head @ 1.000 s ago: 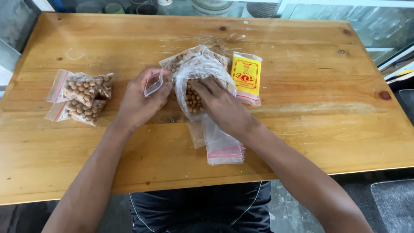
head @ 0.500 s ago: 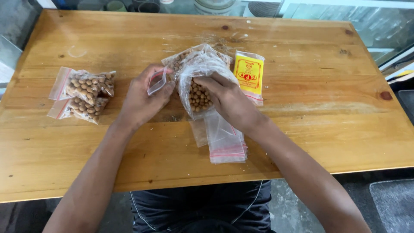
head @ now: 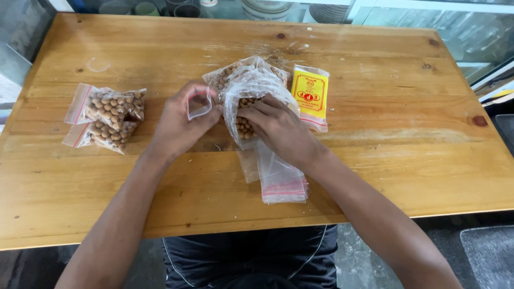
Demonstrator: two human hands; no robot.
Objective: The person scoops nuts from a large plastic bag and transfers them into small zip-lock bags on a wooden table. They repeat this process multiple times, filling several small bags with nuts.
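While the right hand [head: 278, 128] is reaching into the big clear bag of peanuts [head: 249, 88], its fingers are curling inward around the nuts and the plastic, so they are mostly hidden; how tightly they are closing I cannot tell. That bag is sitting near the middle of the wooden table [head: 375, 160], long axis running roughly away from the person, mouth pointing back toward them. The left hand [head: 179, 120] is pinching a small empty zip pouch [head: 199, 104] between thumb and fingertips, holding it just left of the big bag with its opening facing that bag. One big bag, one pouch in hand.

Directly below the hands, a stack of flat empty zip pouches [head: 281, 179] with red strips is lying long axis toward the person; exact count is unreadable. One yellow packet [head: 310, 96] is lying just right of the big bag, upright to the view. Two filled peanut pouches [head: 110, 118] are lying together well to the left, touching each other.
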